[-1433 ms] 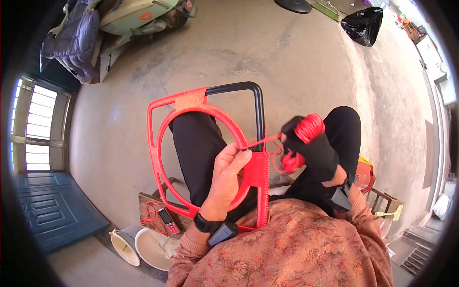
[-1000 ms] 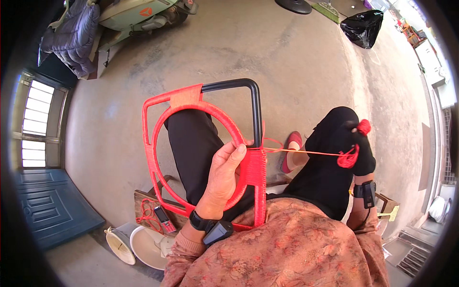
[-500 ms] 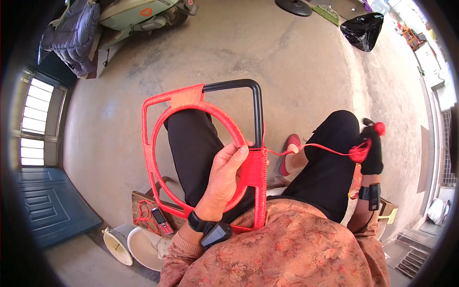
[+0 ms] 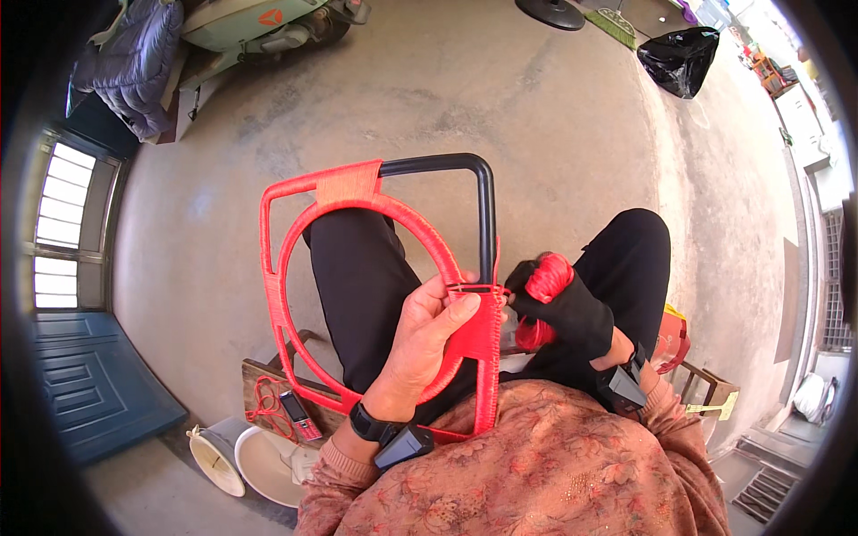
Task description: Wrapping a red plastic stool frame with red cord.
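Observation:
A square metal frame (image 4: 487,214) with a ring (image 4: 288,250) inside it lies across my lap, over my left thigh. Red cord wraps most of it; the upper right corner is bare black tube. My bare left hand (image 4: 418,332) pinches the frame's right side, thumb on the wrapped band (image 4: 474,326) where ring and frame join. Close beside that spot is my right hand (image 4: 572,314), in a black glove and closed on a bundle of red cord (image 4: 549,277). The bundle bulges out above and below the fingers. The short cord between bundle and frame is partly hidden by the glove.
A wooden bench (image 4: 255,380) holds a phone (image 4: 300,416) and loose red cord (image 4: 265,404). Pale buckets (image 4: 259,460) stand left of it. A red package (image 4: 672,339) sits by my right side. Farther off are a scooter (image 4: 246,27), a broom (image 4: 611,25) and a black bag (image 4: 679,62).
My right hand has come from the far right, beyond my right knee, in to the frame's right side with the cord bundle. The stretched cord is now short. My left hand keeps its hold.

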### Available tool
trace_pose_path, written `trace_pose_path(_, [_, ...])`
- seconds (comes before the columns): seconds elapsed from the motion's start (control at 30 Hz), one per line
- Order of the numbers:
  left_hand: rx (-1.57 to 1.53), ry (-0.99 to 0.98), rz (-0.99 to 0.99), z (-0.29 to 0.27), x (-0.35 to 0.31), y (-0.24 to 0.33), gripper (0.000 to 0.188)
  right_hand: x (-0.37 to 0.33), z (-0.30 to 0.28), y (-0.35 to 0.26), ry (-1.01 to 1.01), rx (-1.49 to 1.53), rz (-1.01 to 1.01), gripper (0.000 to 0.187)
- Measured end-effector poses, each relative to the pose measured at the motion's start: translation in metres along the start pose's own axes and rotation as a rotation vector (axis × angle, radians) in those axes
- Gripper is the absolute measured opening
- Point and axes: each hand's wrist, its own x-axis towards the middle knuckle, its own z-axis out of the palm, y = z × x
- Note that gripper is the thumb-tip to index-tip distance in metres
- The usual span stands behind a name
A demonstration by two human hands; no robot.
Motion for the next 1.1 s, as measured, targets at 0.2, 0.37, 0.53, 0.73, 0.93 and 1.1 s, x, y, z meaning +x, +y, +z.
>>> trace_pose_path(0.2, [0.053,0.024,-0.021,-0.002,0.0,0.0,0.025,0.021,0.008,-0.029,0.09,0.24,0.118,0.029])
trace_pose_path(0.37, [0.096,0.019,-0.03,-0.001,0.0,0.002,0.024,0.042,0.014,-0.054,0.166,0.439,0.21,0.021])
trace_pose_path(0.53, [0.068,0.02,-0.027,-0.001,0.0,0.001,0.02,0.053,0.02,-0.077,0.226,0.606,0.28,0.015])
trace_pose_path(0.73, [0.109,0.046,0.003,-0.003,0.001,-0.001,0.022,0.058,0.006,-0.081,0.137,0.304,0.255,0.025])
trace_pose_path(0.93, [0.119,0.038,-0.005,-0.002,0.004,-0.002,0.021,-0.034,-0.02,0.001,-0.416,-0.658,0.474,0.046])
trace_pose_path(1.1, [0.121,0.069,0.001,-0.005,0.003,-0.004,0.021,-0.006,-0.019,-0.01,-0.247,-0.393,0.394,0.037])
